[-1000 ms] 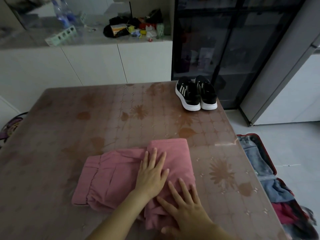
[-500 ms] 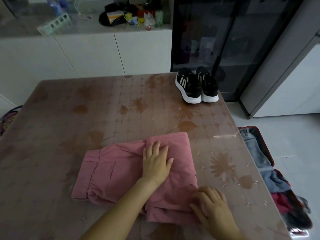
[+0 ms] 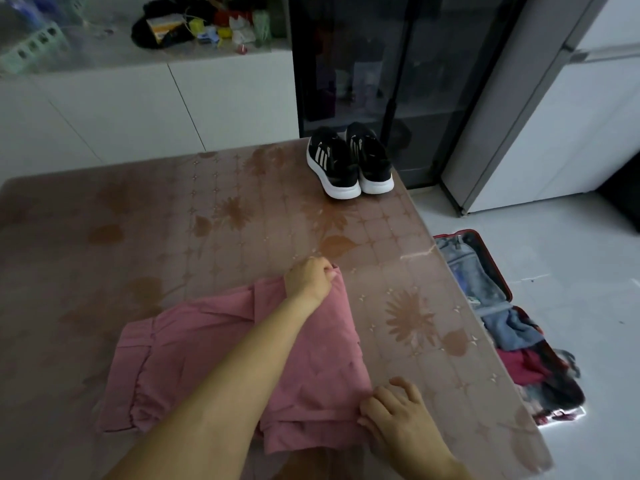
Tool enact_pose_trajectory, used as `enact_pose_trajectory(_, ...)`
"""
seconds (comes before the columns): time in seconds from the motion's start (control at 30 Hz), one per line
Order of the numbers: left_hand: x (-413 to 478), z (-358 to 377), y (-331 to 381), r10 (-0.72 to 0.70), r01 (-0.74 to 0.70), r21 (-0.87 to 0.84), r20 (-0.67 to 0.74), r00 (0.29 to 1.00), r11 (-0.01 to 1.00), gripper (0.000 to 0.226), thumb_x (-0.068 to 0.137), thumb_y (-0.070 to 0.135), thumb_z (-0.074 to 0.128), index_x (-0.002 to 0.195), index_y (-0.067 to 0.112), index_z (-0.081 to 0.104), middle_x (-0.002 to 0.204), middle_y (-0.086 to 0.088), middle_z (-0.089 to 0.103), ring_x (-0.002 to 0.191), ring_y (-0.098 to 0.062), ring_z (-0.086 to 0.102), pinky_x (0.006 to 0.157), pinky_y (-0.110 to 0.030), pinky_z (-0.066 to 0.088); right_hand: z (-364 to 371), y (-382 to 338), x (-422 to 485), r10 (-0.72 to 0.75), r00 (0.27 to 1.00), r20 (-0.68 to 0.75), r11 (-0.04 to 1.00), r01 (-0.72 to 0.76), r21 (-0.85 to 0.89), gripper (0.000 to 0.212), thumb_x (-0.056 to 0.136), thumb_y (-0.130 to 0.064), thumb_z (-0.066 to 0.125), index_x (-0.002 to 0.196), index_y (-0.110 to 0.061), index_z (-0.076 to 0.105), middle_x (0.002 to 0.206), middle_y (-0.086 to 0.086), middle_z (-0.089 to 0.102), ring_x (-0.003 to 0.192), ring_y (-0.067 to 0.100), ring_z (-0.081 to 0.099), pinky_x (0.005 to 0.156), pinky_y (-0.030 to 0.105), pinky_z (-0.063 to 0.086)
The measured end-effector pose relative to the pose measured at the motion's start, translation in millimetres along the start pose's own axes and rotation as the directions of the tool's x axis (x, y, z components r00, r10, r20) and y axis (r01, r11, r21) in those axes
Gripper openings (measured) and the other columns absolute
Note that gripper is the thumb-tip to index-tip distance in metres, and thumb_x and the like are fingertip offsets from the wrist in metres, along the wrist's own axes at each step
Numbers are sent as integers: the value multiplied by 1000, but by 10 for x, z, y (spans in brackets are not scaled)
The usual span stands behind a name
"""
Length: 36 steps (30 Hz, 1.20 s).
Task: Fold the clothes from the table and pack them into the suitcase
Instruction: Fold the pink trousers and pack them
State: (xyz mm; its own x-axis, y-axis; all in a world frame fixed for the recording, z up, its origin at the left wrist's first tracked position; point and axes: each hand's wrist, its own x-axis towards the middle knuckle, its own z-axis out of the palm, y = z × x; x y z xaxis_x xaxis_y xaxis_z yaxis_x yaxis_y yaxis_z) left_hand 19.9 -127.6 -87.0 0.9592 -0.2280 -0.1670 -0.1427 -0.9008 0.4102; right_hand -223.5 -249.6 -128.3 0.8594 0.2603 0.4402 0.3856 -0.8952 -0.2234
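A pink garment (image 3: pixel 194 362), partly folded, lies on the near half of the brown patterned table (image 3: pixel 145 216). My left hand (image 3: pixel 310 279) pinches the garment's far right corner. At the near right corner, my right hand (image 3: pixel 398 412) grips the fabric edge. An open red suitcase (image 3: pixel 491 268) lies on the floor to the right of the table, holding blue and dark red clothes (image 3: pixel 512 332).
A pair of black sneakers (image 3: pixel 349 161) with white soles stands at the table's far right corner. Behind are a white counter (image 3: pixel 149 98) with clutter, a dark glass cabinet (image 3: pixel 381 74) and a grey fridge (image 3: pixel 554 109). Pale floor (image 3: pixel 588 306) lies around the suitcase.
My left hand slid from the garment's middle to its far right corner and closed on it. My right hand moved to the near right corner and gripped the edge.
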Motion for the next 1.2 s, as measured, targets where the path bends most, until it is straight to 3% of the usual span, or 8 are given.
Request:
enact_pose_trajectory(0.1,26,40,-44,6,-6,-2,-48,999,1000,18,91,36,56,99,28,71,104,1,70,99,-25,63,81,-33,48,-53,-25,-101,-60,998,-28,996,61,59,15,99,-31,41,87,-25,47,72,-5,58,66,12,55,88,28,40)
enact_pose_trajectory(0.2,-23,66,-77,26,-21,47,-91,996,999,23,92,41,53,106,31,68,111,1,64,105,-25,59,87,-36,45,-67,-8,-170,-75,997,2,997,75,17,25,100,-34,38,82,-24,51,74,-7,58,64,10,55,88,28,39)
enact_pose_trajectory(0.33,-358,57,-158,209,-199,107,-96,973,974,58,89,46,54,142,28,38,143,-1,41,131,-25,37,109,-43,30,-125,67,-105,-42,995,86,998,38,52,29,94,-46,50,72,-27,57,70,-11,55,64,9,57,89,31,38)
enact_pose_trajectory(0.43,-923,109,-350,235,-230,57,-118,965,972,73,86,56,47,147,22,28,150,-7,31,136,-29,31,113,-51,24,-223,45,34,43,993,113,992,-56,113,32,93,-50,46,73,-27,58,71,-12,54,65,10,57,86,30,38)
enact_pose_trajectory(0.6,-1883,310,-897,213,-252,-143,-242,947,957,58,87,60,44,131,24,44,137,-1,43,125,-19,40,108,-28,27,-202,57,295,445,849,284,858,-496,136,23,87,-51,47,96,-32,56,81,-18,57,80,8,61,79,27,39)
enact_pose_trajectory(0.73,-2265,275,-1144,232,-302,-235,-285,930,924,33,89,58,47,102,28,53,120,11,48,114,-2,42,102,-12,30,-126,56,546,567,677,469,652,-717,245,29,89,-47,56,113,-31,49,82,-25,54,87,11,63,85,37,49)
enact_pose_trajectory(1.03,-2387,117,-1216,242,-256,-200,-94,966,946,13,78,23,53,89,30,48,95,18,44,85,1,46,78,-8,36,-12,70,774,583,592,557,615,-769,174,49,83,-40,66,125,-24,47,89,-11,59,93,25,65,81,42,52)
enact_pose_trajectory(1.2,-2405,11,-1089,70,-147,-327,-238,969,934,12,75,27,50,82,30,42,77,17,44,69,-3,47,64,-12,33,-15,70,822,610,604,514,611,-771,181,45,83,-30,68,124,-22,50,86,-5,60,89,26,64,78,37,51)
